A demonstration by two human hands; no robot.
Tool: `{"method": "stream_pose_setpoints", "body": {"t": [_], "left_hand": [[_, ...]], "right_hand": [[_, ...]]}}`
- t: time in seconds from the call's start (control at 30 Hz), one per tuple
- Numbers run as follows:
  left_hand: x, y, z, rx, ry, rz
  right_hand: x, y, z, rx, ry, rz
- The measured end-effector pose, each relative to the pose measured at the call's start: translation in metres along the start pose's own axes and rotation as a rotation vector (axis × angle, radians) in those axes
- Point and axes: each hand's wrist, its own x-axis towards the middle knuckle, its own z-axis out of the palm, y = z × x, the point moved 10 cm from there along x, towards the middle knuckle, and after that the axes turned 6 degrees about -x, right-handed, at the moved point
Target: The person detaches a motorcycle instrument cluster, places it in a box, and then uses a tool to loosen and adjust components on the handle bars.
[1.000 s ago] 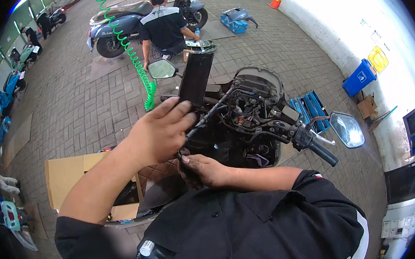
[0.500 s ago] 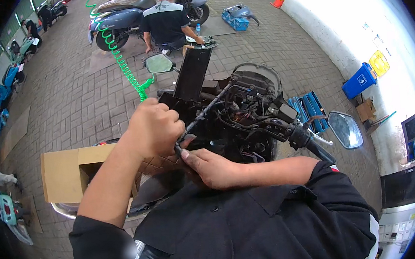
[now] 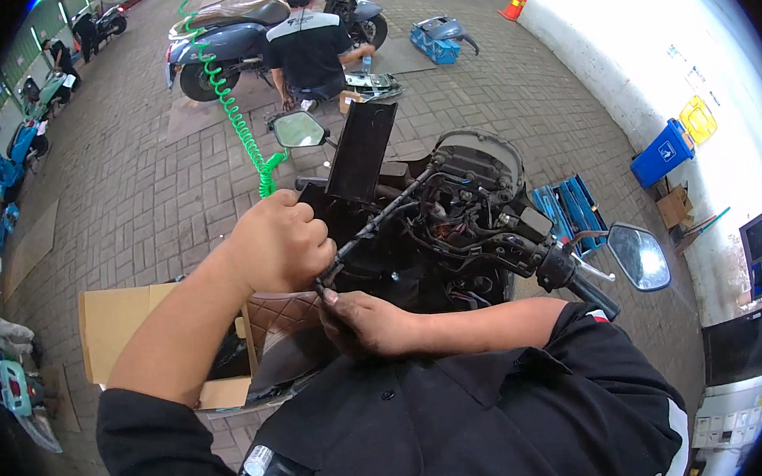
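A black, tape-wrapped wire harness (image 3: 371, 226) slants from the stripped front of a scooter down to my hands. My left hand (image 3: 281, 244) is closed in a fist at the harness's near end, knuckles up. Just below it, my right hand (image 3: 371, 322) pinches the same end between thumb and curled fingers. The fists hide the tip of the harness, and I cannot tell whether a tape strip is in my left fist. Beyond lie the bare handlebar (image 3: 538, 248) with exposed wires and an upright black panel (image 3: 362, 150).
An open cardboard box (image 3: 120, 335) stands by the brown quilted seat (image 3: 289, 317). Mirrors (image 3: 639, 256) stick out from the handlebar. A green coiled hose (image 3: 237, 119) hangs ahead. Blue toolbox trays (image 3: 569, 210) lie at right. A co-worker (image 3: 308, 56) sits by another scooter.
My left fist has shifted slightly left and down, and its elbow has swung outward. My right fingers have curled in closer to the harness end. The co-worker's arm has moved to a bottle.
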Motion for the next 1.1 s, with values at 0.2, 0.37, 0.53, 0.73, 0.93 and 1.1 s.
{"method": "stream_pose_setpoints", "body": {"t": [0.2,0.37,0.53,0.73,0.93,1.1], "left_hand": [[-0.006,-0.002,0.013,-0.077,-0.056,-0.305],[-0.004,-0.014,0.014,-0.1,-0.143,-0.344],[-0.002,-0.016,0.01,-0.108,-0.109,-0.305],[-0.011,-0.007,0.003,0.002,0.152,-0.111],[0.008,0.004,-0.02,0.065,0.2,0.083],[0.024,-0.004,-0.034,0.123,0.176,0.174]], "right_hand": [[-0.019,-0.01,-0.007,-0.378,0.125,0.044],[-0.023,-0.022,-0.004,-0.357,0.123,0.105],[-0.024,-0.022,-0.007,-0.273,0.177,0.203],[-0.023,-0.01,-0.002,0.014,0.182,0.257],[-0.001,0.012,-0.016,0.04,0.155,0.06],[0.005,-0.02,0.001,0.086,-0.061,-0.309]]}}
